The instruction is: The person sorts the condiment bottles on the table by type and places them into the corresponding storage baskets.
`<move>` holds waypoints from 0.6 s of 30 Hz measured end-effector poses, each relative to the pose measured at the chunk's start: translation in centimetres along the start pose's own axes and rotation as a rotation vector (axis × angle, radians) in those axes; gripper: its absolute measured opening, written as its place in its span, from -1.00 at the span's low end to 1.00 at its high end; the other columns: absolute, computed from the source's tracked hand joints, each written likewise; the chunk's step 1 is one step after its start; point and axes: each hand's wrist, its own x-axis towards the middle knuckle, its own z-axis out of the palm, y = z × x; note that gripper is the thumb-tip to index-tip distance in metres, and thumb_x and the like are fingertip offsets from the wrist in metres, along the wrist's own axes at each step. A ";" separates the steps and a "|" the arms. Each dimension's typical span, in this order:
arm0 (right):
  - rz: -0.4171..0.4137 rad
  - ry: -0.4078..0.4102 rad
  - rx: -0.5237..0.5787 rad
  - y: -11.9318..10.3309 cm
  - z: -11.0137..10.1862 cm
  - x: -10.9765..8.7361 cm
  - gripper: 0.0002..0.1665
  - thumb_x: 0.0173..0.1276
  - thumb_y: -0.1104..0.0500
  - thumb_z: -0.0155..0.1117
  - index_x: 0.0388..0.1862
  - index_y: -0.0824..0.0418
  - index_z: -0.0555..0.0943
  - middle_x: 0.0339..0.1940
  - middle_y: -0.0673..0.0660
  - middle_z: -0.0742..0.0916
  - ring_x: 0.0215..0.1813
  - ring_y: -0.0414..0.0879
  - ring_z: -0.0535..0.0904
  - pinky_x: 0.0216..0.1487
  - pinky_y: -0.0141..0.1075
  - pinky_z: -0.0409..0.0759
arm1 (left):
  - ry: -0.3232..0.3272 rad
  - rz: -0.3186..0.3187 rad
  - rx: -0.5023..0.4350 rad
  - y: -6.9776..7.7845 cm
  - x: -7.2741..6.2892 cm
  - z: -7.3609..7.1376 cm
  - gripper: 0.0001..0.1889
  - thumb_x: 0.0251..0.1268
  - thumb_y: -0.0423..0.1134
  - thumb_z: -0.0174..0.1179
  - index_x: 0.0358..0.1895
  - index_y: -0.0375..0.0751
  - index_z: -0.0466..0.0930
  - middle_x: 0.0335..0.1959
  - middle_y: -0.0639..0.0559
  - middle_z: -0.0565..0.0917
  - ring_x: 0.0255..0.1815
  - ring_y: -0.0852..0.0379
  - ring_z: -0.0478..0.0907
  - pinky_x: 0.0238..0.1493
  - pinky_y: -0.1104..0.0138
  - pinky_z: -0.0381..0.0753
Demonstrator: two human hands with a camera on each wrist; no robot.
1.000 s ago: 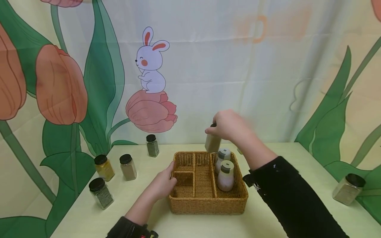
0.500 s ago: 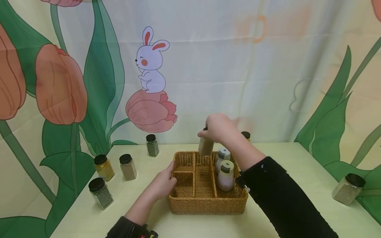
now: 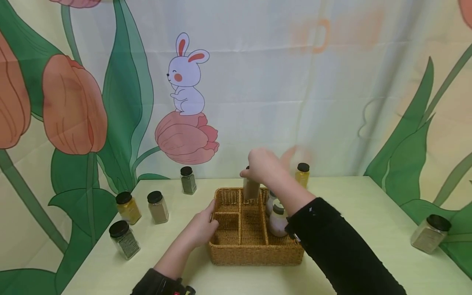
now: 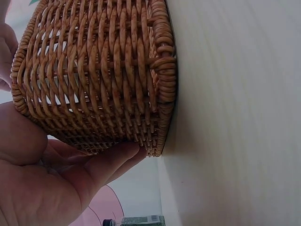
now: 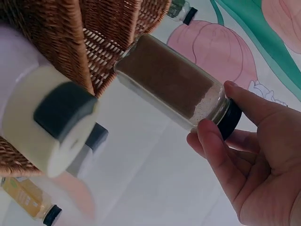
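My right hand point(image 3: 263, 166) pinches a glass spice jar point(image 5: 164, 80) of brown powder by its black lid. In the head view the jar hangs over the back of the middle compartment of a wicker basket point(image 3: 257, 257). My left hand point(image 3: 202, 227) holds the basket's left wall, and the left wrist view shows its fingers point(image 4: 110, 162) against the outer weave. Two shaker bottles stand in the right compartment: a front one point(image 3: 277, 225) with a pale yellow cap point(image 5: 28, 122), and another point(image 3: 270, 203) behind, partly hidden by my right arm.
To the basket's left stand a yellow spice jar point(image 3: 128, 210), a dark-flecked jar point(image 3: 127, 244), a beige jar point(image 3: 159, 211) and a green jar point(image 3: 189, 184). Another yellow jar point(image 3: 302, 178) is behind the basket at right. A jar point(image 3: 429, 237) stands far right. A printed curtain point(image 3: 250, 82) hangs behind.
My right hand has carried the spice jar left and down, from above the right compartment to the middle one. The yellow jar behind has come into view. My left hand stays put.
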 end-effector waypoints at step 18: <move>0.026 -0.023 -0.040 -0.4 2.7 0.6 -0.59 0.28 -0.07 0.49 -0.57 0.17 0.64 -0.54 0.04 0.68 -0.45 -0.06 0.61 -0.34 -0.19 0.57 | 0.003 0.007 0.015 -0.1 0.0 0.0 -0.23 0.45 -0.36 -0.06 0.66 -0.24 -0.13 0.54 -0.38 0.20 -0.72 0.17 0.20 -0.58 0.21 0.46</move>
